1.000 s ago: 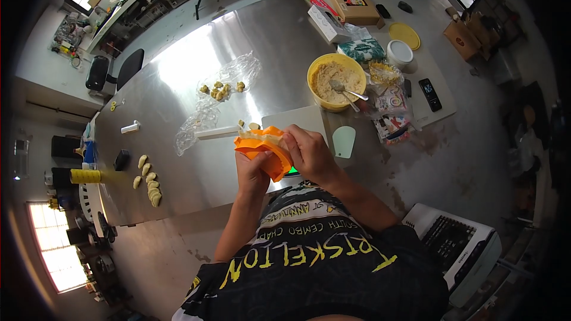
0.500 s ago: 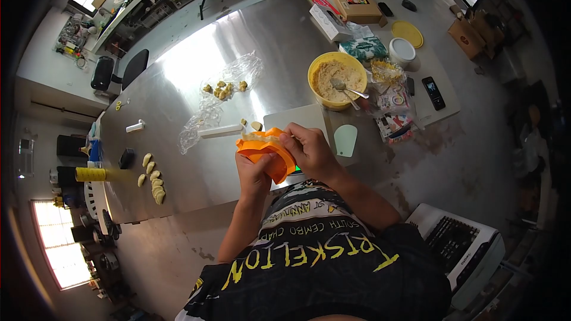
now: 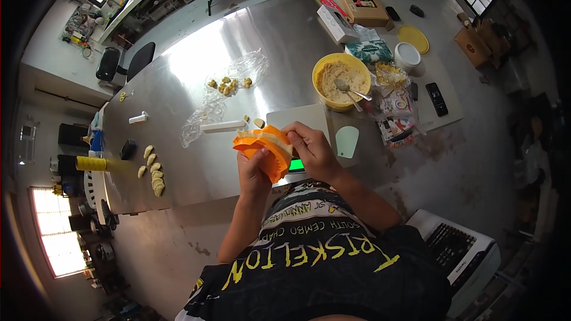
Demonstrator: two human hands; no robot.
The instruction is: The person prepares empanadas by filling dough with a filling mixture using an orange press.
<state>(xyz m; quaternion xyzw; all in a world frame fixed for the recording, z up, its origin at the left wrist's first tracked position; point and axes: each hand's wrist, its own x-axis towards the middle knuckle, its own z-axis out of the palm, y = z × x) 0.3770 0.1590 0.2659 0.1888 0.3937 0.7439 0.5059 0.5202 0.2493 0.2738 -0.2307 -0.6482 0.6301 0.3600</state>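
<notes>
Above the near edge of the steel table, my left hand (image 3: 254, 172) grips an orange plastic dumpling mold (image 3: 270, 163) from below, its thumb over the ridged face. A strip of pale dough (image 3: 272, 137) shows along the mold's upper side. My right hand (image 3: 312, 150) is closed at the mold's right edge, where the dough ends; the fingertips are partly hidden. Beneath the hands sits a kitchen scale with a lit green display (image 3: 296, 164). Just beyond the mold lie a small cut piece of dough (image 3: 259, 123) and a white rolling pin (image 3: 223, 126).
Several pale crescent dumplings (image 3: 156, 178) lie at the left on the steel table (image 3: 196, 184). Yellowish filling lumps (image 3: 228, 87) rest on plastic wrap (image 3: 205, 113). A yellow bowl (image 3: 317, 90) holds crumbly mixture and spoons. A pale green scraper (image 3: 346, 142) is right of my hands.
The mold has tilted in my hands, showing more of its ridged face and the dough strip. The scale's green display is more exposed. The whole view has shifted slightly.
</notes>
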